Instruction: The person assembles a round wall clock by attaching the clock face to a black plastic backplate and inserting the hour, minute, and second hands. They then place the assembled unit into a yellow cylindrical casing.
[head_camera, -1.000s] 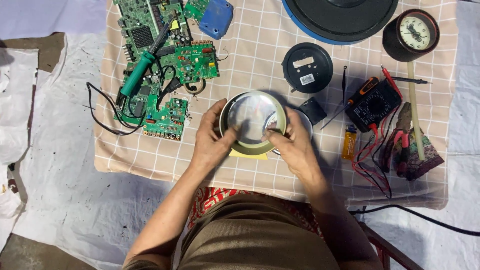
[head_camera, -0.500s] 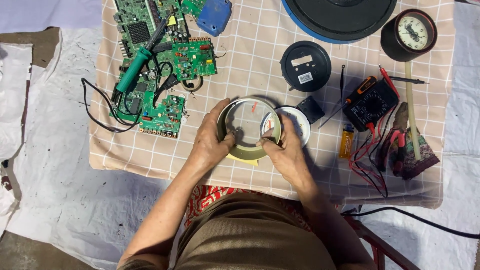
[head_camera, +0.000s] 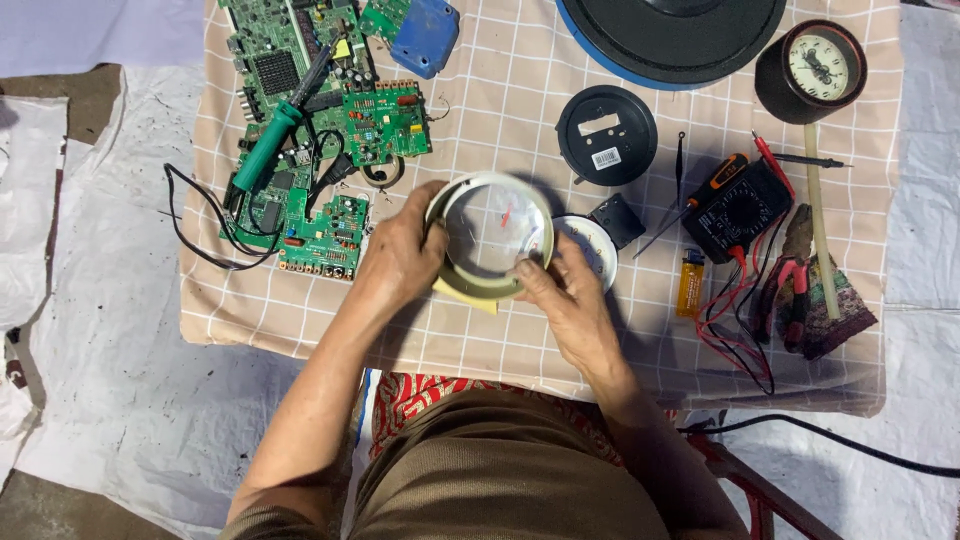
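My left hand (head_camera: 400, 262) and my right hand (head_camera: 565, 300) together hold a round cream clock case (head_camera: 470, 285) with a clear front glass, just above the checked cloth (head_camera: 480, 90). The left hand grips its left rim, the right fingers pinch its lower right rim. A white clock dial (head_camera: 592, 248) lies on the cloth right beside the case, partly hidden by my right hand. A small black block (head_camera: 618, 220) sits next to the dial.
Green circuit boards (head_camera: 300, 90) with a green soldering iron (head_camera: 275, 140) lie at the left. A black round back cover (head_camera: 606, 135), a multimeter (head_camera: 738, 208) with red leads, a yellow lighter (head_camera: 690, 283), pliers (head_camera: 790, 300) and a round brown clock (head_camera: 812, 68) lie to the right.
The case moved slightly left and tilted, uncovering the white dial on the cloth beside it. My right hand shifted from covering the case's right side to pinching its lower right rim.
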